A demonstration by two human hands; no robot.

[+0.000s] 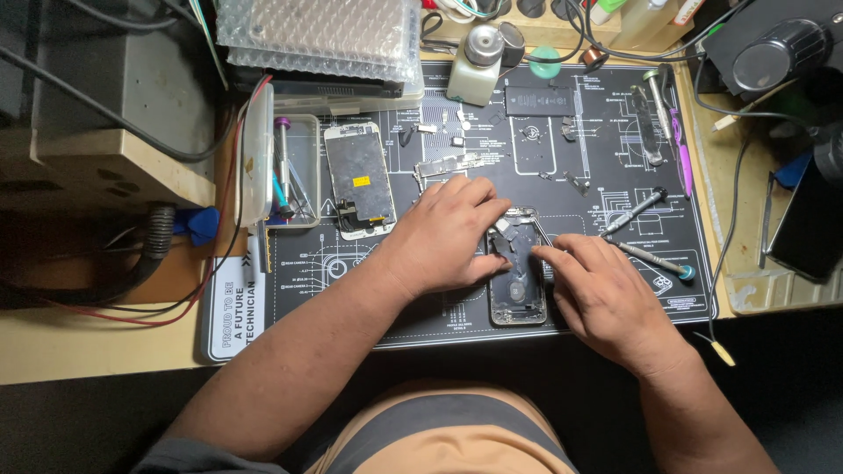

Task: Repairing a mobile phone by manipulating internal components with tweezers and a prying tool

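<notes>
Phone housing (518, 285), opened and dark inside, lies upright near the front edge of my black repair mat (615, 105), between my two hands. From the head view, my left hand (443, 237) rests palm down over its upper left corner, fingers loosely curved and spread, fingertips touching the top of the housing; whether they pinch anything I cannot tell. My right hand (601, 294) sits at the housing's right side, its fingers drawn together with the tips at the housing's right edge; any small part between them is too small to make out. Two screwdrivers (645, 254) lie just beyond my right hand. A detached screen (360, 180) lies left of my left hand, beside a clear plastic tray (294, 167). A white bottle (474, 66) stands at the mat's far edge.
</notes>
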